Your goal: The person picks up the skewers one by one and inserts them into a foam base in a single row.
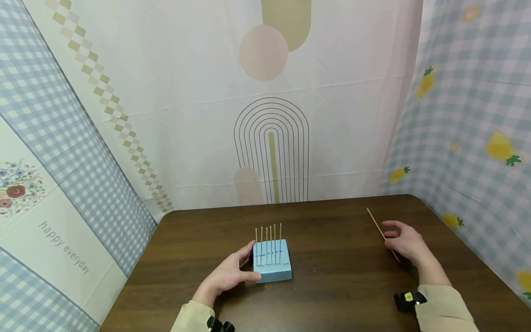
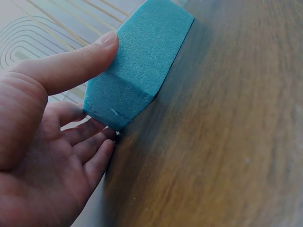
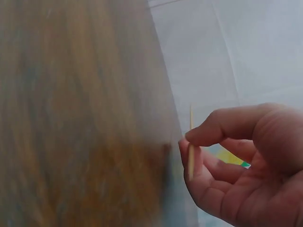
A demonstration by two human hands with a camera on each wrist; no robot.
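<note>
A light blue foam block (image 1: 274, 276) lies on the table, with several thin wooden skewers (image 1: 274, 237) standing upright in its top in a row. My left hand (image 1: 229, 273) holds the block at its left side, the thumb against the front face and the other fingers round the left side. In the left wrist view, the thumb touches the block's textured face (image 2: 147, 52). Over the table's right part, my right hand (image 1: 407, 240) pinches one wooden skewer (image 1: 375, 222) between thumb and fingers. The right wrist view shows this skewer (image 3: 191, 163) with a pointed end.
A dark brown wooden table (image 1: 332, 295) fills the lower view. Behind it hangs a pale patterned cloth (image 1: 199, 138). Checked cloths hang at the left (image 1: 74, 129) and at the right (image 1: 469, 138), close to the right arm.
</note>
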